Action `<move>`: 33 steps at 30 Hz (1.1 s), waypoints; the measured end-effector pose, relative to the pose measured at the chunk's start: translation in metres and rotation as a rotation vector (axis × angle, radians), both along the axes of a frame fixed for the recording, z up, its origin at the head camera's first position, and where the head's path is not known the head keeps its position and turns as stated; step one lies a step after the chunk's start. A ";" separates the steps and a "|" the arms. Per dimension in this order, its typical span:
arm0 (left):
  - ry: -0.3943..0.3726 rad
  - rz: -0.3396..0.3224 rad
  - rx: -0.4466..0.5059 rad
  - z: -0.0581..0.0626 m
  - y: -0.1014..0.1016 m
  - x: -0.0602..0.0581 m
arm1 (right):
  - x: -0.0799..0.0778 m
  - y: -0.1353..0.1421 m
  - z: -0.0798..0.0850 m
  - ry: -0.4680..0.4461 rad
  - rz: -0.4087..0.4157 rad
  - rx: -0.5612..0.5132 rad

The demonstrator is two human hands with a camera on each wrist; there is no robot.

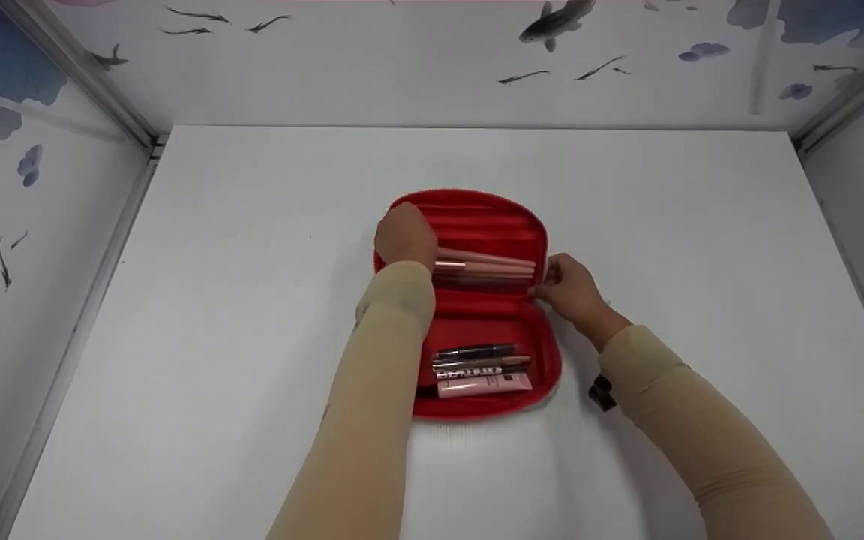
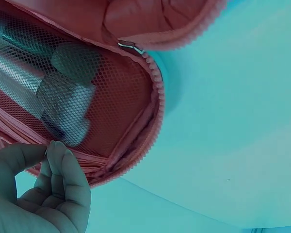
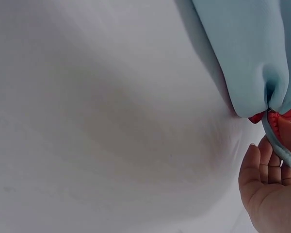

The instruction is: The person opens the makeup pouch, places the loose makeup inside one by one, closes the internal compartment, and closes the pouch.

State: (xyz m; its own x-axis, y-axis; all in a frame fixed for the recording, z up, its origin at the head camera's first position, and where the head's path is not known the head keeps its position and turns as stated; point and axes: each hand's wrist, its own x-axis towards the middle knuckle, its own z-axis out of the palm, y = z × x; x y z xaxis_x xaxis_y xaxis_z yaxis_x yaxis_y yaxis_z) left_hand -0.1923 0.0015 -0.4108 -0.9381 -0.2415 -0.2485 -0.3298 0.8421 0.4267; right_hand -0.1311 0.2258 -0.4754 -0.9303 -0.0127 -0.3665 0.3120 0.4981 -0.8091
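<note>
A red-lined cosmetic bag (image 1: pixel 488 326) lies unfolded on the white table, its outside light blue in the right wrist view. Pink-handled makeup brushes (image 1: pixel 488 268) lie in the far half, behind a mesh pocket (image 2: pixel 119 92). The near half holds a pink tube (image 1: pixel 484 385) and several slim pens or pencils (image 1: pixel 477 351). At the far half's left side, my left hand (image 1: pixel 406 236) pinches the pocket's zipper edge with thumb and fingertips; any pull is hidden. My right hand (image 1: pixel 571 289) holds the bag's right rim (image 3: pixel 280 148) near the fold.
The white table (image 1: pixel 237 315) spreads around the bag. Panels with painted fish (image 1: pixel 556 24) stand behind and at the left, and another panel (image 1: pixel 863 172) at the right. A small black object (image 1: pixel 602 393) shows beside my right forearm.
</note>
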 end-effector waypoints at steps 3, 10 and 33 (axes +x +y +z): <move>-0.014 0.004 0.017 -0.001 -0.007 -0.002 | 0.000 0.000 0.000 0.002 -0.001 -0.003; -0.052 0.029 0.076 -0.006 -0.022 -0.006 | 0.001 0.001 -0.003 0.030 0.013 0.010; 0.041 0.025 0.072 -0.018 -0.047 -0.008 | 0.002 0.000 0.000 0.037 0.003 -0.003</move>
